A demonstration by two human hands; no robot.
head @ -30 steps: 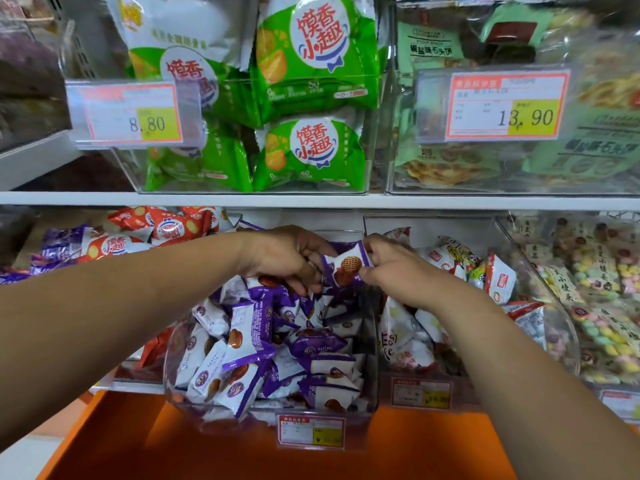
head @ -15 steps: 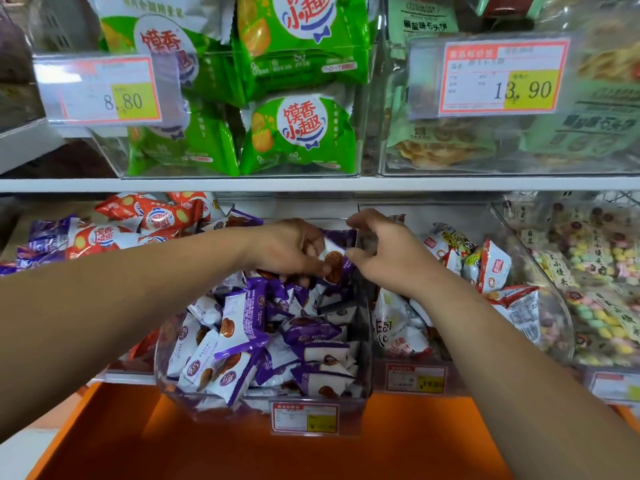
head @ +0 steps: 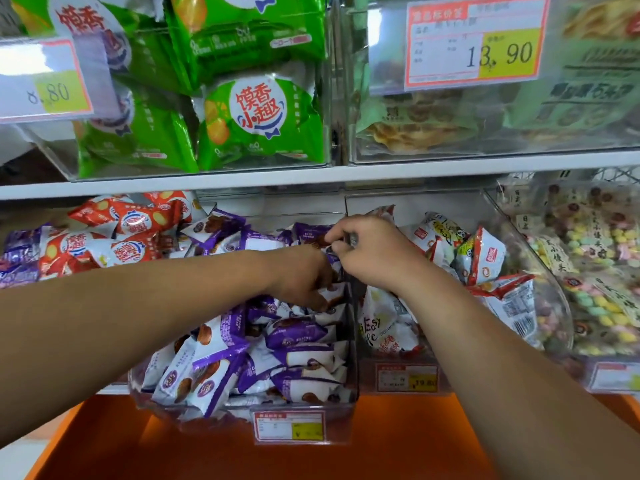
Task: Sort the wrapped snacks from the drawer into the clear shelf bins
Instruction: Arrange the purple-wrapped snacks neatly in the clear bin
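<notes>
A clear shelf bin [head: 242, 414] on the lower shelf holds several purple-and-white wrapped snacks [head: 225, 348]. My left hand [head: 301, 275] reaches into the bin's back right corner with its fingers curled down among the packets. My right hand [head: 367, 251] is just to its right at the bin's side wall, pinching the top of a purple packet [head: 311, 235] between thumb and fingers. The packet is mostly hidden by both hands.
A second clear bin [head: 540, 271] to the right holds red-and-white packets [head: 481, 258]. Red packets [head: 121, 233] lie in the bin at left, pastel sweets [head: 599, 271] at far right. Green bags [head: 256, 123] fill the upper shelf. An orange surface [head: 242, 455] lies below.
Both hands have pushed further back into the purple bin with the packet, the left hand dropping lower among the snacks. The camera has moved closer to the shelf.
</notes>
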